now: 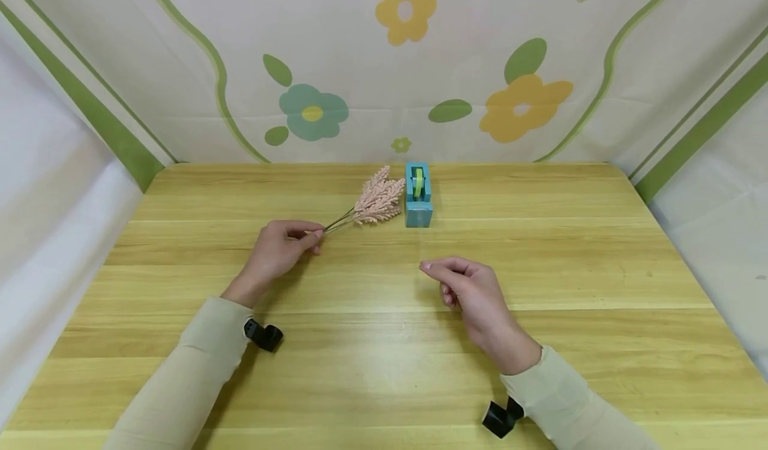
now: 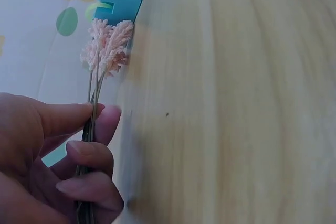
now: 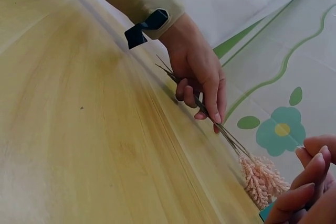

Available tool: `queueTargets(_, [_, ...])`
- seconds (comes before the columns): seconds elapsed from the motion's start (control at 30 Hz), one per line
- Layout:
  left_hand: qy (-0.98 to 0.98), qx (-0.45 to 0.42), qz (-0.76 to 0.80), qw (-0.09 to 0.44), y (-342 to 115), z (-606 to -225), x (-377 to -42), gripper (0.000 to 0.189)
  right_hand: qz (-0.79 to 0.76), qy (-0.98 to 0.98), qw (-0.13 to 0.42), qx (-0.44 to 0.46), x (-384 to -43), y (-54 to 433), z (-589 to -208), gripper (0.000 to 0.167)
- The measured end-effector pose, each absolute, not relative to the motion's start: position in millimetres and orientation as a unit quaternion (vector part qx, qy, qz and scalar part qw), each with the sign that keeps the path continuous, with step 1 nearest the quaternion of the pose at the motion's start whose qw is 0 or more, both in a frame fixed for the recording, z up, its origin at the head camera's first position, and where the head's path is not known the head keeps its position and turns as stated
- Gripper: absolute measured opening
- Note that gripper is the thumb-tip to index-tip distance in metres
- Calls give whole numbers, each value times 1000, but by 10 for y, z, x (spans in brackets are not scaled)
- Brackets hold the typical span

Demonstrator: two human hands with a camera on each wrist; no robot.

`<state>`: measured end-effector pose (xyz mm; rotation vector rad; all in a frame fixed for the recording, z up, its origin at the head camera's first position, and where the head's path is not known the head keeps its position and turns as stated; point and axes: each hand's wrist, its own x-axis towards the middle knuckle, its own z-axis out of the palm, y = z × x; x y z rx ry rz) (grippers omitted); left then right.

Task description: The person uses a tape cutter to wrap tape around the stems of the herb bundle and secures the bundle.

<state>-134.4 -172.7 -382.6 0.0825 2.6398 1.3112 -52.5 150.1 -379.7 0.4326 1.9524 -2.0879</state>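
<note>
My left hand (image 1: pixel 282 247) pinches the thin stems of a bunch of pink artificial flowers (image 1: pixel 379 200). In the left wrist view the stems (image 2: pixel 93 90) run up between thumb and fingers, with the fluffy heads pointing away. A blue tape dispenser (image 1: pixel 418 215) with a yellow-green roll core stands just right of the flower heads. My right hand (image 1: pixel 477 293) is in front of the dispenser, thumb and index finger pinched together. A faint clear strip of tape (image 1: pixel 420 243) stretches from the dispenser to those fingertips. The right wrist view shows the right fingers (image 3: pixel 310 177) curled at the edge.
Both hands are over a wooden table (image 1: pixel 372 370). Behind it hangs a white cloth (image 1: pixel 360 57) printed with flowers and leaves, and more cloth covers the sides. Each wrist carries a small black camera (image 1: pixel 264 335).
</note>
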Motion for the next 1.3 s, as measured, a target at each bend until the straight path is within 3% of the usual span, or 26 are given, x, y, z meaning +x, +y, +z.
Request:
queueTargets(0.33, [852, 31, 486, 191, -1840, -3778, -1351, 42, -717, 670, 123, 147, -529, 1515, -3802, 12])
queueTargets(0.8, [891, 56, 420, 166, -1842, -3788, -1323, 20, -719, 669, 124, 145, -526, 1517, -3801, 12])
queueTargets(1.07, [890, 67, 427, 144, -1892, -3827, -1300, 19, -721, 666, 122, 145, -528, 1519, -3812, 10])
queueTargets(1.3, [870, 87, 450, 184, -1956, -3800, -1271, 21, -722, 666, 120, 145, -531, 1520, -3814, 9])
